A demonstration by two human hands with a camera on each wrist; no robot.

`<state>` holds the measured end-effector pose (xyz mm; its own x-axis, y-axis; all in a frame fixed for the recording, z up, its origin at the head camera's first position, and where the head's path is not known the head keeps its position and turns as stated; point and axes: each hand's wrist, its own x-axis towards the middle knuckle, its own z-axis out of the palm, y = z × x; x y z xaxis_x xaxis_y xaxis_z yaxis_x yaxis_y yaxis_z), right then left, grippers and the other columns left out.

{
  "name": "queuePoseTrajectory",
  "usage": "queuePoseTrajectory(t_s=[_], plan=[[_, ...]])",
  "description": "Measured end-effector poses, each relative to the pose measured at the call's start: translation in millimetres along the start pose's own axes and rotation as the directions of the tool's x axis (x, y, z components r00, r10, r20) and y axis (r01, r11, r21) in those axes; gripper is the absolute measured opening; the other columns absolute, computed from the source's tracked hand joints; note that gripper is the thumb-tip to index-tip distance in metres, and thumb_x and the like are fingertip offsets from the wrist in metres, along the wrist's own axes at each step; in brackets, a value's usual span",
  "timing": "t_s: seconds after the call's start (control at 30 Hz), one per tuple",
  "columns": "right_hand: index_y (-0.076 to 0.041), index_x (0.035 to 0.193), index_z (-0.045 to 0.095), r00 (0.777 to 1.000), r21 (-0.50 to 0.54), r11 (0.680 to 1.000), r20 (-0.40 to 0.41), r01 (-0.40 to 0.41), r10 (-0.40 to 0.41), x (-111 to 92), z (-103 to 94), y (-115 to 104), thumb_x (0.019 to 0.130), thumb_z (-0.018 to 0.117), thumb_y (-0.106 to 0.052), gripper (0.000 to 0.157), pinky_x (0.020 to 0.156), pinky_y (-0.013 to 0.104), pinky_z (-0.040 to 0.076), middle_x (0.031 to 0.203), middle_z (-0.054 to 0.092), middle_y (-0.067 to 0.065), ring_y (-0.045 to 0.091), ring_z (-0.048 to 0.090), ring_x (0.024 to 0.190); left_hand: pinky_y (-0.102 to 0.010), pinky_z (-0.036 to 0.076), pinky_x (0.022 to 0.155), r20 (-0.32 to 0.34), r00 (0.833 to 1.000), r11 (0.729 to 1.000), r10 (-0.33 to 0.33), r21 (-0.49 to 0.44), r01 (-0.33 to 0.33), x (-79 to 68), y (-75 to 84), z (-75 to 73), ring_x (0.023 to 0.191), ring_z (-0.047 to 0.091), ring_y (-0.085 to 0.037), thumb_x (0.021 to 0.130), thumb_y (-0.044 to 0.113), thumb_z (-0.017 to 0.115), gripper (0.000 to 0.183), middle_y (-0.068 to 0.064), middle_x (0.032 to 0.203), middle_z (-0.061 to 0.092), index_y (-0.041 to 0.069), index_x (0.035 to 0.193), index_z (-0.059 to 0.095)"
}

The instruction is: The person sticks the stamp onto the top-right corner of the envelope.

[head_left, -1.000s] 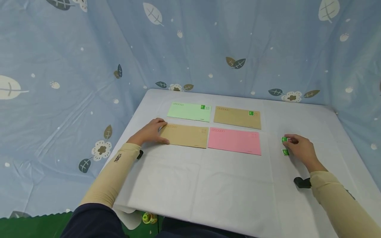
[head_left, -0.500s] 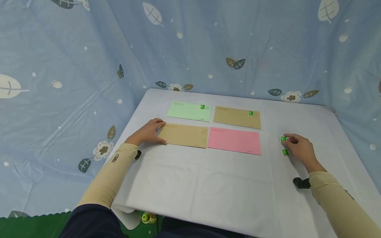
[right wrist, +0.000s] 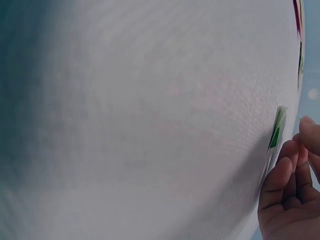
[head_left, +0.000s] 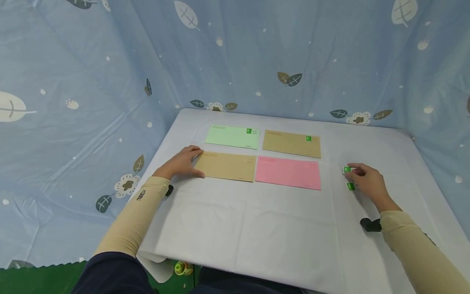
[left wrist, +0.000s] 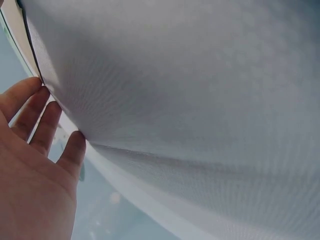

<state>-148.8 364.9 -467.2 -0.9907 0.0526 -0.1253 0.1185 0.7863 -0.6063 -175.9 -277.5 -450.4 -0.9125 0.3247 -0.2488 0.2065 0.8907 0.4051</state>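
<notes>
My left hand (head_left: 180,163) rests at the left end of the near tan envelope (head_left: 227,167), thumb at its lower corner and index finger at its upper corner. In the left wrist view its fingers (left wrist: 47,122) stretch out to the white cloth. Over on the right, my right hand (head_left: 369,183) pinches a small green postage stamp (head_left: 346,170) between thumb and fingers. A second green stamp (head_left: 350,186) lies on the cloth just below it. The right wrist view has a green stamp (right wrist: 276,132) lying beside the curled fingers.
A pink envelope (head_left: 288,172) lies right of the near tan one. Behind them are a light green envelope (head_left: 231,137) and another tan envelope (head_left: 286,143), each bearing a green stamp near the upper right corner. A patterned blue curtain (head_left: 238,53) borders the white table (head_left: 286,228).
My right hand has shifted slightly left with the pinched stamp, away from its earlier place above the other stamp. The left hand stays at the tan envelope's end.
</notes>
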Motion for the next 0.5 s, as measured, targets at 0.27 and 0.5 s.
queuePoseTrajectory(t_s=[0.27, 0.5], plan=[[0.000, 0.145, 0.053, 1.000, 0.026, 1.000, 0.022, 0.009, -0.009, 0.4, 0.6, -3.8, 0.104, 0.060, -0.027, 0.050, 0.073, 0.031, 0.048, 0.122, 0.059, 0.024, 0.037, 0.056, 0.107, -0.053, 0.027, 0.120, -0.002, 1.000, 1.000, -0.017, -0.005, 0.017, 0.7, -0.7, 0.7, 0.149, 0.025, -0.037, 0.067, 0.059, 0.090, 0.118, -0.017, 0.161, 0.030, 0.005, 0.157, 0.038], [-0.001, 0.145, 0.054, 1.000, 0.040, 0.999, 0.024, 0.014, -0.015, -0.1, 0.8, -4.2, 0.104, 0.059, -0.028, 0.049, 0.068, 0.023, 0.047, 0.122, 0.059, 0.023, 0.035, 0.055, 0.105, -0.054, 0.027, 0.120, -0.001, 1.000, 1.000, -0.020, -0.005, 0.020, 1.6, 0.2, 2.7, 0.149, 0.024, -0.038, 0.066, 0.060, 0.090, 0.118, -0.018, 0.161, 0.030, 0.004, 0.157, 0.038]])
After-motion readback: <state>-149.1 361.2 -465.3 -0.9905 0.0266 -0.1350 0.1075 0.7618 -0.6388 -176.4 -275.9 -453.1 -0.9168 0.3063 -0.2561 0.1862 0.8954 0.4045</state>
